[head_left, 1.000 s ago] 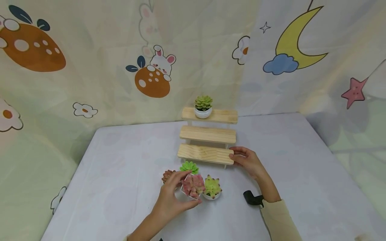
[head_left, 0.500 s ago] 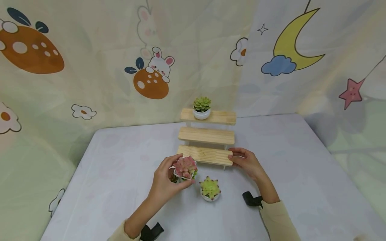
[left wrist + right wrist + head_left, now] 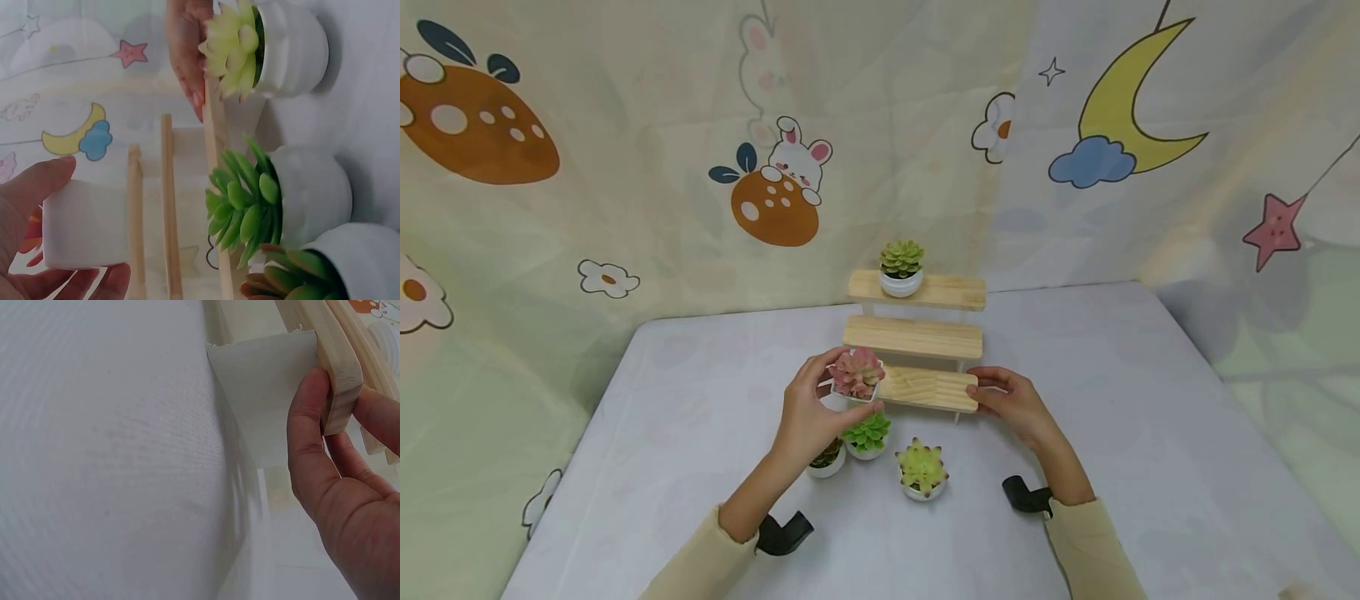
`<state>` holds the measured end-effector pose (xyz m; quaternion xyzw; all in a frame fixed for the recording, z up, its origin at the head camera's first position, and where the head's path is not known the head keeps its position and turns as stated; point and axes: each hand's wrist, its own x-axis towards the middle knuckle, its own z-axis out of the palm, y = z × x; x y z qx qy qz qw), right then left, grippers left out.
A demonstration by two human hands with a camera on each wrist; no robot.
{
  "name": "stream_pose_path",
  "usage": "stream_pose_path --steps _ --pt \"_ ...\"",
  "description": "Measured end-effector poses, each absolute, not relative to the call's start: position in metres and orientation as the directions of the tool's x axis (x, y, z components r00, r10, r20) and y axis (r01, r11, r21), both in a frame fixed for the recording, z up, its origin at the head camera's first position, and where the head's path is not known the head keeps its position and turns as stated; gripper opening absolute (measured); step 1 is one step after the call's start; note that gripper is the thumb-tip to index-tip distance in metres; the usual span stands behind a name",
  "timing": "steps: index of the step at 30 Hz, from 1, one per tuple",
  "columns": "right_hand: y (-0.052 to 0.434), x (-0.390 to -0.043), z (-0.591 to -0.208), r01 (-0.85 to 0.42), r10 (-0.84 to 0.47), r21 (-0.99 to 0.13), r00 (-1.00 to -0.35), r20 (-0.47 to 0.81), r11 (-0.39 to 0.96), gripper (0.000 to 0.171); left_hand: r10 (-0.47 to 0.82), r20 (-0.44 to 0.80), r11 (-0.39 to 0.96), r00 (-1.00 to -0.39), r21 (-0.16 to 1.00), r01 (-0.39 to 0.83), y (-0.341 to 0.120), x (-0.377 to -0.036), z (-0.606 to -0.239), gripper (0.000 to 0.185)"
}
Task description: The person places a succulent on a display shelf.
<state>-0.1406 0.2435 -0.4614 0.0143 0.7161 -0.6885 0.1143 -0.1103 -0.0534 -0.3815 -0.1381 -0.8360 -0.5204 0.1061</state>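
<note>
My left hand (image 3: 820, 400) holds a pink succulent in a white pot (image 3: 856, 373) just above the left end of the lowest step (image 3: 928, 389) of a three-step wooden stand (image 3: 914, 337). The left wrist view shows fingers curled round that pot (image 3: 84, 225). My right hand (image 3: 988, 390) grips the step's right end, thumb and fingers pinching the board (image 3: 340, 381). A green succulent (image 3: 902, 267) stands on the top step. On the table in front sit a green one (image 3: 867, 433), a yellow-green one (image 3: 922, 468) and a dark reddish one (image 3: 827, 458).
The stand is on a table under a white cloth (image 3: 685, 417), with its back edge against a cartoon-printed curtain (image 3: 775, 183). Black wrist mounts (image 3: 782, 533) (image 3: 1026, 496) show at both sleeves. The middle step (image 3: 913, 337) carries nothing.
My left hand lifted the pink succulent out of the cluster on the table and carried it up and away to the lowest step's left end. My right hand stayed on the step.
</note>
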Motion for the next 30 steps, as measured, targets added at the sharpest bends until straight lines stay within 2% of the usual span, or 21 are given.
stream_pose_path --steps 24,30 --pt "0.244 -0.142 -0.459 0.183 -0.147 -0.983 -0.972 -0.186 0.036 0.047 0.1 0.259 0.444 -0.961 0.853 0.276 -0.041 -0.164 -0.379 0.077" --pt "0.244 -0.142 -0.46 0.182 -0.142 -0.983 -0.972 -0.185 0.033 0.046 0.082 0.278 0.46 -0.957 0.841 0.284 -0.036 -0.177 -0.379 0.077"
